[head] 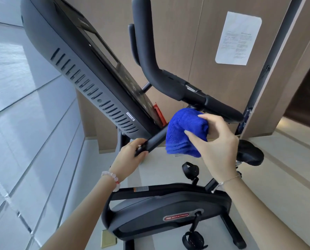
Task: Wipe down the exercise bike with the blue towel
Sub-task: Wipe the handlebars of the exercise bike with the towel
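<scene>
Head view: exercise bike; near handlebar runs from lower left up to the right. Left hand grips its free end. Right hand clutches the blue towel, bunched over the bar just beyond. The wipe likely follows that axis.

The console is cut off at the top left. Print on the wall sheet and the console's little label is too small to read. The blue towel covers where the handle bar runs upper right, and the left hand partly hides its near end. Bottom edge clips the base post.
</scene>
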### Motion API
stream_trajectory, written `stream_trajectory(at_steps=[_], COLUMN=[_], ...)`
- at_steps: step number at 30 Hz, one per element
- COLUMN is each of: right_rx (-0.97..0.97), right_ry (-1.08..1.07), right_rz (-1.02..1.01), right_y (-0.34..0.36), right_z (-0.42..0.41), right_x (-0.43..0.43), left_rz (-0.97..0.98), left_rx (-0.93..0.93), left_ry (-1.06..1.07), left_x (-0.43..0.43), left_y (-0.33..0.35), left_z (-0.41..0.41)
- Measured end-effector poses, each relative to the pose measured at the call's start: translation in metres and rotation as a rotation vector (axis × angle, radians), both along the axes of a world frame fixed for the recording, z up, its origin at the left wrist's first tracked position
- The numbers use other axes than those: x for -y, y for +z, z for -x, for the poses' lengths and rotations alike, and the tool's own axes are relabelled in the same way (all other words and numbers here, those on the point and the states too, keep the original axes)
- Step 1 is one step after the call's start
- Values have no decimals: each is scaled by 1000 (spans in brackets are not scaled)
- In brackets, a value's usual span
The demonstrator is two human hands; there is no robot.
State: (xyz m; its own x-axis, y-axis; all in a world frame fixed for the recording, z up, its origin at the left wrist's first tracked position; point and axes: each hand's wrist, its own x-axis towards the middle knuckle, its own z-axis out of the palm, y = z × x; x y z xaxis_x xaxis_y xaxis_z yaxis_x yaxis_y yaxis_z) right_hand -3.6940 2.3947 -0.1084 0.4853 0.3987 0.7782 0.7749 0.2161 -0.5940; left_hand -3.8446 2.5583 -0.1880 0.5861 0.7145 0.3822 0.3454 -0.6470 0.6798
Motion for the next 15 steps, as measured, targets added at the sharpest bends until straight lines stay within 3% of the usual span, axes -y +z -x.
stream_trajectory(at_steps=[7,15], right_rx=[-133,-31], right_ry=[17,11], right_rz=[-167,-10], right_y=[43,39], right_z=[-49,-117], right_x=[35,29], left_rz=[-110,-164], left_rx=[102,185], left_ry=[-32,52], left_x=[18,39], left_y=[38,64], left_z=[-41,-81])
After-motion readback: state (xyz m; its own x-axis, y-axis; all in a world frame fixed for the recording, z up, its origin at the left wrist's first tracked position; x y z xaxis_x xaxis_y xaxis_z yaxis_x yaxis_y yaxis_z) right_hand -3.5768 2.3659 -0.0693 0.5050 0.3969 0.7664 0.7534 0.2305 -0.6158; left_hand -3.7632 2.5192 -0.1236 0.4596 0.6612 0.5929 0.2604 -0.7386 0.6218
